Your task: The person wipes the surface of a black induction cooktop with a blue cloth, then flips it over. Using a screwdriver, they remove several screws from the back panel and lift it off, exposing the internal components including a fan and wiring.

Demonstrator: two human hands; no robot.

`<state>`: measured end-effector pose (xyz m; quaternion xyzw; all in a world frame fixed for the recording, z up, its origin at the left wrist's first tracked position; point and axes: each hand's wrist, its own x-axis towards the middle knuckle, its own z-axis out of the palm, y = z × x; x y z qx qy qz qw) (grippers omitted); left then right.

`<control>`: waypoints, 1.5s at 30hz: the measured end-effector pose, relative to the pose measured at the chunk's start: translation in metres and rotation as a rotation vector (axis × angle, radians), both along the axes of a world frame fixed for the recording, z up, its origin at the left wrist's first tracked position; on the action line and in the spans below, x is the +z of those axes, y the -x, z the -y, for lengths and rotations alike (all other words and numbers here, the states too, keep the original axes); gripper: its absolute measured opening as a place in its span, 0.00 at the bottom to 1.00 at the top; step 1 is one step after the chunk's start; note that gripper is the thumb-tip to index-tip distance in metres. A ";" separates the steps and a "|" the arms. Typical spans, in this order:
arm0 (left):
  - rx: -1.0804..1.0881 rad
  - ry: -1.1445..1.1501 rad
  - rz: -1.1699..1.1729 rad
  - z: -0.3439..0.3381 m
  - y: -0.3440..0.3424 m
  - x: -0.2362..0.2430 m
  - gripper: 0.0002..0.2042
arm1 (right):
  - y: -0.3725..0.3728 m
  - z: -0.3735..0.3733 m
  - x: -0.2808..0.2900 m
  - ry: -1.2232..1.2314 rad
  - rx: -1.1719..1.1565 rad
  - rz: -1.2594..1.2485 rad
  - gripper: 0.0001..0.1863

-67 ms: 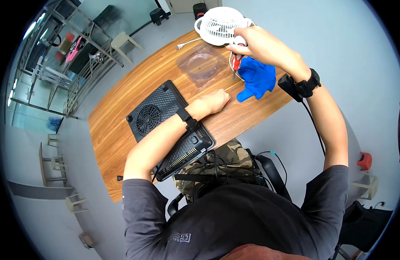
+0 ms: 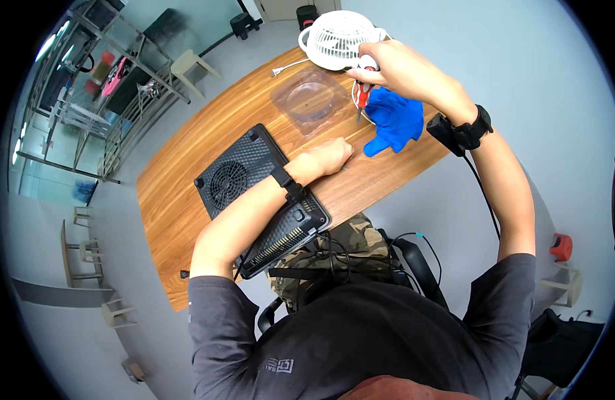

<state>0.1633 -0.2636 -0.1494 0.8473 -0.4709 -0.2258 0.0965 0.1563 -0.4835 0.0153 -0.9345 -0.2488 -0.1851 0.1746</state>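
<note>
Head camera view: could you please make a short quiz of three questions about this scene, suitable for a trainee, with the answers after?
1. Which of the hands holds the red-handled screwdriver?
2. True or false: the blue cloth lies to the left of the clear plastic tray.
3. Which thing does the left forearm cross over? A) the white fan; B) the black panel with a round grille; C) the blue cloth.

Key:
1. The right hand.
2. False: the blue cloth lies to the right of the clear plastic tray.
3. B.
</note>
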 end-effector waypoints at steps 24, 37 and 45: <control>0.262 0.262 0.046 -0.132 -0.020 0.070 0.11 | -0.004 -0.082 0.025 0.063 0.091 -0.024 0.24; 0.768 0.586 0.270 -0.325 0.024 0.116 0.16 | -0.054 -0.365 0.007 0.042 0.403 -0.063 0.27; 0.955 0.595 0.298 -0.379 0.011 0.081 0.15 | -0.061 -0.432 -0.016 0.035 0.438 -0.100 0.27</control>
